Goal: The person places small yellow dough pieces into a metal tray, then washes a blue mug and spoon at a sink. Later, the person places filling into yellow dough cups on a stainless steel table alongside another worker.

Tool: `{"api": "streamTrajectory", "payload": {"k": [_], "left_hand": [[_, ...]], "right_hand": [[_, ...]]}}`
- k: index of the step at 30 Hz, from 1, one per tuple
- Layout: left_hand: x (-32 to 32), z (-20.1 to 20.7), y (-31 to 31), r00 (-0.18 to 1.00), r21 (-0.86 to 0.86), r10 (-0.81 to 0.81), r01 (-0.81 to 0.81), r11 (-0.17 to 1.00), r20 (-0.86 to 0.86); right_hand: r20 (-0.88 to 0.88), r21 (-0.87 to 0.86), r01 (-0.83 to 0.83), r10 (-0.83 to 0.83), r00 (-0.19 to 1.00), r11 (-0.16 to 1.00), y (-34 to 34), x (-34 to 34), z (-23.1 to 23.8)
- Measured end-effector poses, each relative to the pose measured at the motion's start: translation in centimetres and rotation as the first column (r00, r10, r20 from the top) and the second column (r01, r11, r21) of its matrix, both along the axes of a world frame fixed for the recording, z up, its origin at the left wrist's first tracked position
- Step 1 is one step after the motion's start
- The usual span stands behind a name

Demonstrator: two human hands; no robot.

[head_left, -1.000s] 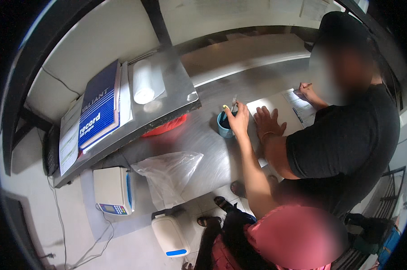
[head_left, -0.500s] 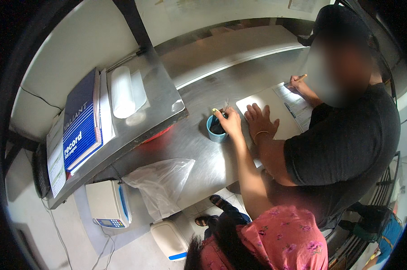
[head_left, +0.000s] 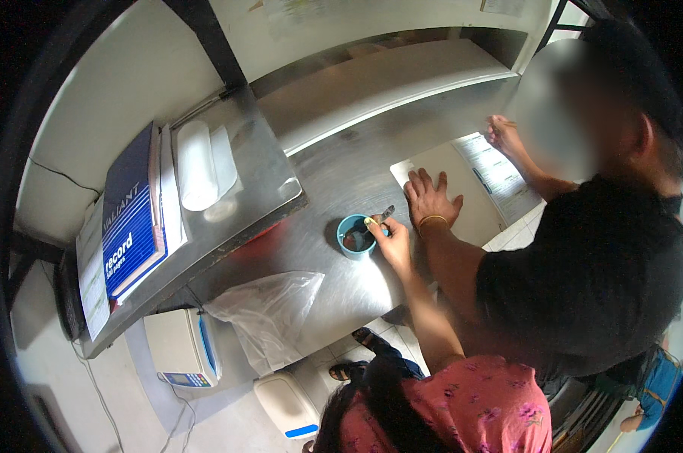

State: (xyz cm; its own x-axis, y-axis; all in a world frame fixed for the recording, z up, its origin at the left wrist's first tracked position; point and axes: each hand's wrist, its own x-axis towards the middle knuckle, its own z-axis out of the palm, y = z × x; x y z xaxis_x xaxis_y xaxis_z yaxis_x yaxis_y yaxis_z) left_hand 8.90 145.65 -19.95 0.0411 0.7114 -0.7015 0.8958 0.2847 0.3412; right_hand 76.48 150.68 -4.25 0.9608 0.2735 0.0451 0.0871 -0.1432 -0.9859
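Steel, brushed and glaring, makes up the tabletop (head_left: 334, 181), and there on it stands the blue cup (head_left: 346, 246), round, smooth-walled, dark things inside. Right hand (head_left: 394, 245) is at its rim now, thumb and fingers drawn close by the sticks poking up; whether they're clamped on one, I can't tell. The left hand I can't make out.

Just beside, a co-worker's hand (head_left: 432, 200) spreads flat over a stiff pale board (head_left: 405, 170), the other hand (head_left: 500, 134) pinching a slim pen over printed paper (head_left: 492, 166). It's tight on that side!

Left of the cup, bare metal runs to the hard, squared lip of the raised shelf (head_left: 254, 166), which bears a smooth white roll (head_left: 195, 166) and a striped blue book (head_left: 134, 211). Toward us, a filmy, crinkled clear bag (head_left: 273, 309) sags over the table's edge, near a boxy cream scale (head_left: 171, 340)
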Motion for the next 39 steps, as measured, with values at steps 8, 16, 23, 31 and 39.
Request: {"api": "streamTrajectory", "payload": {"k": [8, 16, 23, 31, 39], "left_hand": [[-2.9, 0.4, -2.7, 0.996, 0.035, -0.049, 0.052, 0.998, -0.074], [-5.7, -5.4, -14.7, 0.986, 0.098, 0.140, -0.149, 0.984, 0.091], [-4.6, -1.8, -26.6, 0.914, 0.027, 0.405, -0.405, 0.914, 0.015], [-2.3, -0.8, -47.1, 0.530, 0.100, 0.843, -0.848, 0.521, 0.098], [-3.0, -4.1, -59.5, -0.093, 0.000, 0.963, -0.995, -0.096, 0.254]], "right_hand": [[-0.157, 0.284, -0.008, 0.055, 0.986, 0.959, 1.1, -2.1, 0.2], [0.013, 0.380, -0.417, 0.446, 0.895, 0.826, 2.2, -10.2, 6.7], [0.245, 0.298, -0.761, 0.725, 0.644, 0.576, -1.5, -24.8, 15.0], [0.187, 0.432, -0.899, 0.982, 0.010, -0.073, -11.5, -47.1, 21.8], [0.183, 0.387, -0.769, 0.860, -0.476, -0.509, -21.7, -65.4, 25.4]]}}
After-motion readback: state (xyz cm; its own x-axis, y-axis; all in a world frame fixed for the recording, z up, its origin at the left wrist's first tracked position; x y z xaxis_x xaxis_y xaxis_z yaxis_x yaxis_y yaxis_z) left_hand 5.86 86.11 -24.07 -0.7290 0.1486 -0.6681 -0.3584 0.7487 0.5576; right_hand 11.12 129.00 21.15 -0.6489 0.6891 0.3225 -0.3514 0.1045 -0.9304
